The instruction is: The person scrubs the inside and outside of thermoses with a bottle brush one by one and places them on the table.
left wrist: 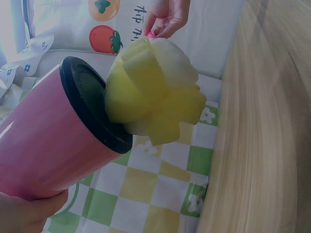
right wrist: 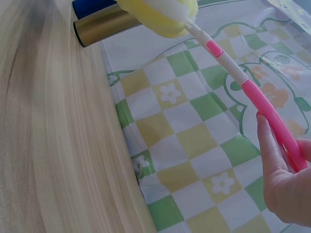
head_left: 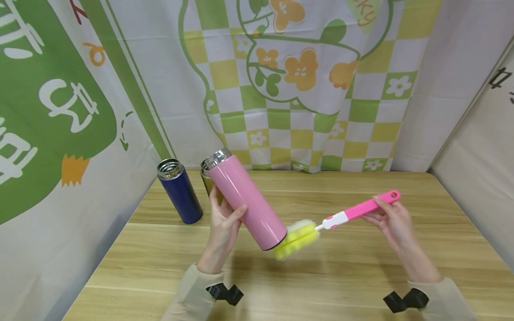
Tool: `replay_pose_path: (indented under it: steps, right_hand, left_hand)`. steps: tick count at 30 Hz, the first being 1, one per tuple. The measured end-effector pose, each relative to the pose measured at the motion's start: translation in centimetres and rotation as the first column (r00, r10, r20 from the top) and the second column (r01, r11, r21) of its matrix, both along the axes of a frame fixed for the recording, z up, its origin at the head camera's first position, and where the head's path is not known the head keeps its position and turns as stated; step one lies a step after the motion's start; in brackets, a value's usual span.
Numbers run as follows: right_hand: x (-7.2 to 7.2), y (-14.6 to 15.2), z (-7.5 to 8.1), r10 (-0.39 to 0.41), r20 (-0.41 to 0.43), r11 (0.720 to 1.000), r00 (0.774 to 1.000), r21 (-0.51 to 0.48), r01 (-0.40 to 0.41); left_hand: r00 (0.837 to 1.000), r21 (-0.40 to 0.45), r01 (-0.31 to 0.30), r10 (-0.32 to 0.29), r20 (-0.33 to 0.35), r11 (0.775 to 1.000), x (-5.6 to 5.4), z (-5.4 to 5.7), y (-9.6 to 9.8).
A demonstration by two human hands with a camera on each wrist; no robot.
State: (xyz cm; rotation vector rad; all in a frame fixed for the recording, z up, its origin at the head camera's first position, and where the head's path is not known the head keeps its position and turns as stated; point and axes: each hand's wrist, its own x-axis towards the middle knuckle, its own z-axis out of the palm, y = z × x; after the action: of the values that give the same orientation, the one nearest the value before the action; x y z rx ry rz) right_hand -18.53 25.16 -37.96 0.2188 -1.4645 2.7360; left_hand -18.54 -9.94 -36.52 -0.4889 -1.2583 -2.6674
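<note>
In the head view my left hand grips a pink thermos bottle around its side. The bottle is tilted, its open metal neck up to the left and its dark base down to the right. My right hand holds a bottle brush by its pink handle. The yellow and white sponge head is at the bottle's base; in the left wrist view the sponge overlaps the black base, and it seems to touch it. The right wrist view shows the pink handle between thumb and fingers.
A dark blue bottle without a lid stands at the left of the wooden table. Beside it, a gold bottle is partly hidden behind the pink one. A patterned cloth hangs along the table's back edge.
</note>
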Motion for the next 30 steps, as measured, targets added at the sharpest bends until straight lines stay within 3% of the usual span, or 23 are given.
replay_pose_path:
  steps: [8,18,30]
  right_hand:
    - [0.2,0.5,0.2,-0.013,-0.005,1.000,1.000,-0.024,0.013]
    - [0.7,1.1,0.5,0.040,-0.050,0.991,0.998,-0.126,-0.046]
    - [1.0,-0.4,0.4,0.102,-0.049,0.994,0.994,-0.029,-0.104]
  left_hand:
    - [1.000,-0.014,-0.016,0.016,-0.010,1.000,0.1,0.0,-0.2]
    - [0.998,-0.010,-0.054,0.054,-0.015,0.999,0.0,0.2,-0.5]
    - [0.999,-0.022,-0.046,0.046,-0.017,0.999,0.0,0.3,-0.1]
